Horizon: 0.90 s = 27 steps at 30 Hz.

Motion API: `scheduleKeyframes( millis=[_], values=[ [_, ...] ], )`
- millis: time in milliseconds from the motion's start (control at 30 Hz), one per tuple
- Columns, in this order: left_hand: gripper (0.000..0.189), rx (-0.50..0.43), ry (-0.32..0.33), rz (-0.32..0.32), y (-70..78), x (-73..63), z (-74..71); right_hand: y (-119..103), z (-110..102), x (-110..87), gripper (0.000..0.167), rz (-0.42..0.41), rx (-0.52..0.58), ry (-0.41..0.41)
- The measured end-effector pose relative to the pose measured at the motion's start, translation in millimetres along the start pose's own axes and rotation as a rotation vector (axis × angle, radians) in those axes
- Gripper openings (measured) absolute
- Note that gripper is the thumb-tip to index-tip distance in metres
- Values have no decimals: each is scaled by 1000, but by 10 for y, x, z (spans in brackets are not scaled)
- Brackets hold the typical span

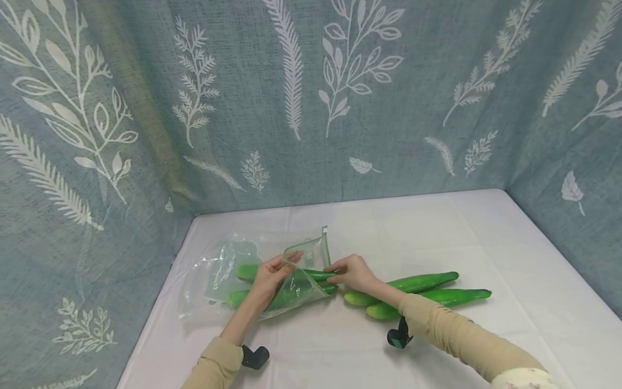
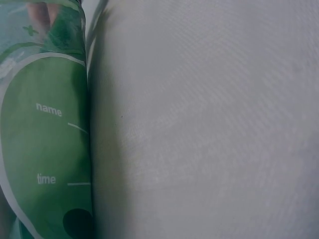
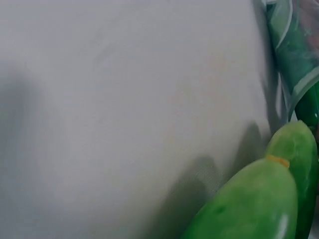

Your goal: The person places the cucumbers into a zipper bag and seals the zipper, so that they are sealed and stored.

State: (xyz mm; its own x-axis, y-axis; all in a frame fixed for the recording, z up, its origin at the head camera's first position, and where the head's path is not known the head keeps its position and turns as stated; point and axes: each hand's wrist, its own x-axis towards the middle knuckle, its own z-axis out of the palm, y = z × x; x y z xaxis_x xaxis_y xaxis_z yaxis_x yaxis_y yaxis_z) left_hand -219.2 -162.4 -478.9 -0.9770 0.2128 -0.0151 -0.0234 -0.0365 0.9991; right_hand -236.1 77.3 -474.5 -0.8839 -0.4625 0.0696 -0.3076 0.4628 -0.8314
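Observation:
A clear zip bag (image 1: 194, 294) lies on its side at the left of the table, its mouth facing right. Two cucumbers, one nearer me (image 1: 293, 294) and one behind it (image 1: 318, 275), lie lengthwise in it, their stem ends at the mouth. My left hand (image 1: 269, 278) holds the bag near its opening, thumb over the film and fingers spread toward the raised edge. With its fingertips my right hand (image 1: 357, 274) pinches the stem end of the rear cucumber. In the left wrist view the bag's green label (image 2: 30, 144) reads "name" and "time".
Two more cucumbers, a rear one (image 1: 427, 282) and a front one (image 1: 461, 296), lie side by side under my right forearm. A white cloth covers the table (image 1: 403, 227). Patterned blue-green curtains (image 1: 340, 162) hang behind and on both sides.

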Motion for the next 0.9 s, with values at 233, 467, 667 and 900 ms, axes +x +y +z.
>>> scheduleKeyframes(
  millis=[233,467,667,900],
  values=[
    [43,-4,-7,5,-8,3,1,-25,72,42,24,-7,-4,-21],
    [40,-8,4,0,13,-13,15,-46,97,39,23,16,7,-34],
    [38,-1,1,2,24,-17,16,-51,97,26,27,59,27,-37],
    [41,16,-13,2,21,-13,5,-35,99,26,25,70,34,-24]
  ],
)
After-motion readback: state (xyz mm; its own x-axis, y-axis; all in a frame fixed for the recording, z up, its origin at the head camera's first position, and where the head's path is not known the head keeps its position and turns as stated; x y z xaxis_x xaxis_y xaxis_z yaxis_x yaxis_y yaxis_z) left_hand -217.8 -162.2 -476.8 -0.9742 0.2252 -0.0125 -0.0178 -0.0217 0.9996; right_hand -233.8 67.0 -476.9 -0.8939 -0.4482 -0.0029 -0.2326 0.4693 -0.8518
